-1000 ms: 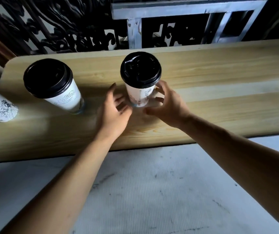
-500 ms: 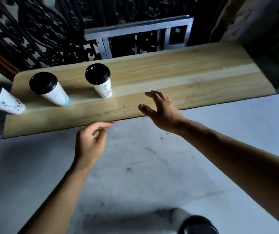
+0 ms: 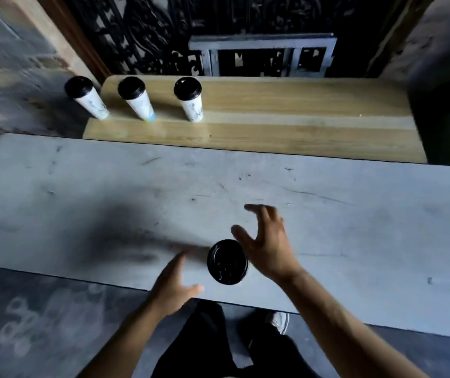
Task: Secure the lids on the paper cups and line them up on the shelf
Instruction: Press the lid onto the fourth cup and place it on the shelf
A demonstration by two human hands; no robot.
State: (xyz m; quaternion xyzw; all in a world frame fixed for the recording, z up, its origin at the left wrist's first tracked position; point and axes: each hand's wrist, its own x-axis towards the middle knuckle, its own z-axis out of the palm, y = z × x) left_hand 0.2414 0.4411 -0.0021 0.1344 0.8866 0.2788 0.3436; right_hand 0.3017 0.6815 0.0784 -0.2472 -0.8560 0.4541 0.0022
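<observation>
Three white paper cups with black lids stand in a row at the left end of the wooden shelf [image 3: 300, 105]: the left cup [image 3: 87, 98], the middle cup [image 3: 136, 98] and the right cup [image 3: 190, 99]. A fourth cup with a black lid [image 3: 227, 261] stands on the grey table [image 3: 82, 192] near its front edge; I see it from above. My right hand [image 3: 266, 241] is open, fingers spread, just right of that lid. My left hand [image 3: 174, 282] is open, just left of it. Neither hand grips the cup.
Behind the shelf are a dark ornate metal grille [image 3: 163, 36] and a grey metal frame [image 3: 262, 54]. The left cup stands at the shelf's very left end. My legs and a shoe [image 3: 279, 321] show below the table's front edge.
Both hands have left the cup on the shelf and drawn back toward me to either side of the lidded cup on the table. The view has pulled back.
</observation>
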